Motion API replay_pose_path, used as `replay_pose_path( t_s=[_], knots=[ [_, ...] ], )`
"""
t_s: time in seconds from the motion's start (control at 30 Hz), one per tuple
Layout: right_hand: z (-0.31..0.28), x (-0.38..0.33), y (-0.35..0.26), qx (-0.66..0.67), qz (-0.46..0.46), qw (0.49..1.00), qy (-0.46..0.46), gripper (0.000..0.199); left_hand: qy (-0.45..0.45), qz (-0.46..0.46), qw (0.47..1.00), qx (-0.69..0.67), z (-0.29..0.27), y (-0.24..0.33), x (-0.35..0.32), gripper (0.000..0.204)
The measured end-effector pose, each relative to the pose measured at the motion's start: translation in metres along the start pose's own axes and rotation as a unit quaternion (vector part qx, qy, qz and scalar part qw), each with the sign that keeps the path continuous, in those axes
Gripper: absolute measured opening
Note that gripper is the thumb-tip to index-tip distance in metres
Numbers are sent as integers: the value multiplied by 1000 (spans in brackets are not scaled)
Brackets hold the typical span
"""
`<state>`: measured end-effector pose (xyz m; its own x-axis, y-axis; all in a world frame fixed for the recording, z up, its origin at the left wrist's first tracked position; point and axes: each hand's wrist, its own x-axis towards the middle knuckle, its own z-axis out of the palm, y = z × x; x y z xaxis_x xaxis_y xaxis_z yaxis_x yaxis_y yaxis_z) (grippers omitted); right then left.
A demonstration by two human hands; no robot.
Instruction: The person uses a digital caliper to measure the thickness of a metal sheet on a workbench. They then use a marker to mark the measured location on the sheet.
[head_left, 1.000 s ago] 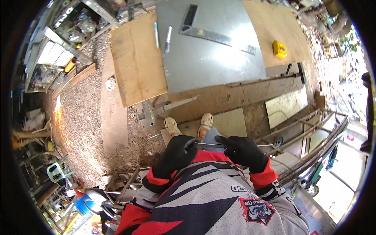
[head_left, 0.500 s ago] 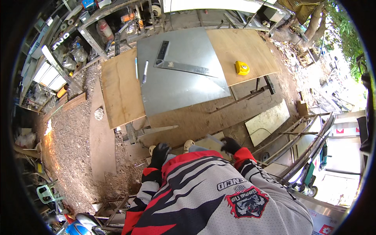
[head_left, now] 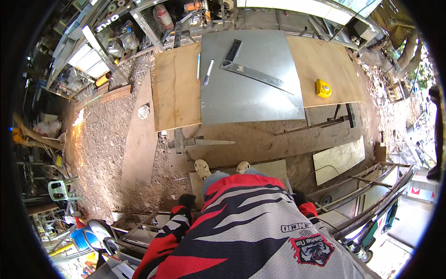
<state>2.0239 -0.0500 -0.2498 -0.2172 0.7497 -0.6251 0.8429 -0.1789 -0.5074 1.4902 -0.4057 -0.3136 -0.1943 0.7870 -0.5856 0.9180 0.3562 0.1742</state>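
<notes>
Both my hands wear dark gloves and hang low beside my body, away from the table. My left hand (head_left: pixel 187 201) is left of my shirt; its fingers blend into one dark shape. On the other side, my right hand (head_left: pixel 300 197) is mostly hidden by my shirt, and anything in it is out of sight. In front of me a grey metal sheet (head_left: pixel 251 102) lies across a plywood board (head_left: pixel 176 100). A try square (head_left: pixel 255 74) with a dark handle rests on the sheet. Near the sheet's left edge lie a white marker (head_left: pixel 208 72) and a thin light-blue pen (head_left: pixel 198 66).
A yellow tape measure (head_left: pixel 323 88) sits on the plywood's right part. Metal legs (head_left: pixel 204 142) stick out below the near edge. A pale panel (head_left: pixel 340 160) lies on the ground at right, beside a metal frame rack (head_left: pixel 371 186). At left stands a green plastic chair (head_left: pixel 64 190).
Both hands have dropped from in front of me to my sides. The thin pale strip in my right hand is no longer visible. The table has shifted rightward in view as my head turned.
</notes>
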Motion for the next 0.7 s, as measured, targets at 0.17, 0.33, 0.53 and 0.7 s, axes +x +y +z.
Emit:
replay_pose_path(
  t_s=[0.17,0.33,0.53,0.7],
  knots=[
    [-34,22,-67,124,61,990,-38,51,146,-17,986,-83,-68,55,72,22],
    [-58,30,-65,186,132,972,-60,51,234,-64,914,-325,-116,82,88,30],
    [-54,17,-27,175,187,961,-107,47,100,-56,982,-152,-43,43,39,39],
    [-25,-5,-44,122,231,953,-150,47,-65,-122,972,-188,27,25,-34,42]
  ],
)
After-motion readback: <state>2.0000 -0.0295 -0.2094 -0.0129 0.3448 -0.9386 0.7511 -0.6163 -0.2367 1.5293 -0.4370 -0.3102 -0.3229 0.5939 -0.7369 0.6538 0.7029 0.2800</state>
